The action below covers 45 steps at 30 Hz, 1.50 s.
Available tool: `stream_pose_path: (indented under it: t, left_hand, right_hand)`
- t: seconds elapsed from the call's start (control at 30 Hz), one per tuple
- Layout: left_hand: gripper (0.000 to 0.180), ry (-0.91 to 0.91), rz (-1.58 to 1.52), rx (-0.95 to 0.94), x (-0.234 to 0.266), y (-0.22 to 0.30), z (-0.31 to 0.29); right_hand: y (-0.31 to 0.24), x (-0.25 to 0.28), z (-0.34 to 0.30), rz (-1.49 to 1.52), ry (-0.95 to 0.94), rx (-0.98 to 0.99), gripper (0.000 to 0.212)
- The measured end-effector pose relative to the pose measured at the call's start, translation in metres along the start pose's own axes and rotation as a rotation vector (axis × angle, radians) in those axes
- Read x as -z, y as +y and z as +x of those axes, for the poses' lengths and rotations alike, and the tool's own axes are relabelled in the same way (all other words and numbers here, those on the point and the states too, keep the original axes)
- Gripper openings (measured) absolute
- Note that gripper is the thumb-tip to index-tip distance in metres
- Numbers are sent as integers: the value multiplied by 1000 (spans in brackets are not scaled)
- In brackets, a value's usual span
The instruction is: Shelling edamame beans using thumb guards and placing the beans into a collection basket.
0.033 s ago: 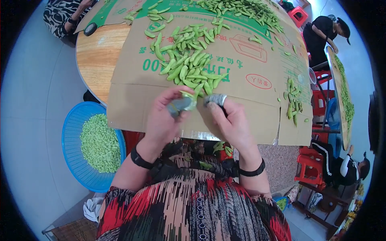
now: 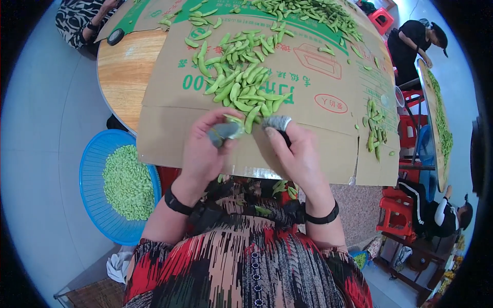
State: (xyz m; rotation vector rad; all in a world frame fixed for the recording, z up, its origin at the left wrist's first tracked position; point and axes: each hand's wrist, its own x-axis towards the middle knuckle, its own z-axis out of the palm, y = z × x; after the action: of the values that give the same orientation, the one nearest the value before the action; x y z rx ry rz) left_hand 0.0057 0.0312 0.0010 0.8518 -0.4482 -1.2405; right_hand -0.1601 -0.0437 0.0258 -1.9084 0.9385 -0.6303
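My left hand (image 2: 205, 146) is closed on a green bean pod (image 2: 232, 119), with a grey cover on its thumb. To its right, my right hand (image 2: 298, 146) has thumb and forefinger pressed together, the forefinger wrapped in a grey cover (image 2: 277, 122). Whether anything sits in that pinch is hidden. Between the hands lies a loose pod (image 2: 251, 119) at the near end of a pile of bean pods (image 2: 241, 84). Both hands are over the near part of a flattened cardboard sheet (image 2: 318, 154).
A blue basket (image 2: 90, 187) of shelled green beans stands at lower left, below the wooden table (image 2: 123, 77). More pods (image 2: 313, 15) lie at the far side, and a small group (image 2: 375, 128) at right. Other people sit around, near red stools (image 2: 395, 215).
My left hand has shifted slightly left, away from my right hand, with the pod in it. The loose pod between the hands now shows more fully.
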Motion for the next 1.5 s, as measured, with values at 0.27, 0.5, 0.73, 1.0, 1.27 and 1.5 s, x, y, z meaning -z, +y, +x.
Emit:
stream_pose_path:
  t: [0.27,0.5,0.73,1.0,1.27,1.5]
  left_hand:
    - [18,65,-110,-15,3,10,1]
    - [20,-64,-47,47,1,3,1]
    - [16,-266,500,-7,-16,-9,-1]
    - [24,-289,668,-37,-18,-8,2]
    - [16,-186,-104,209,-17,-10,6]
    - [13,-171,-8,173,-25,-10,6]
  right_hand:
    - [-8,-30,12,-790,66,58,32]
    - [4,-3,11,-676,200,-8,24]
    - [21,11,-4,-363,261,10,19]
    - [5,21,-16,557,-55,-258,13]
    - [0,19,-18,865,-351,-344,17]
    - [7,16,-18,862,-367,-283,18]
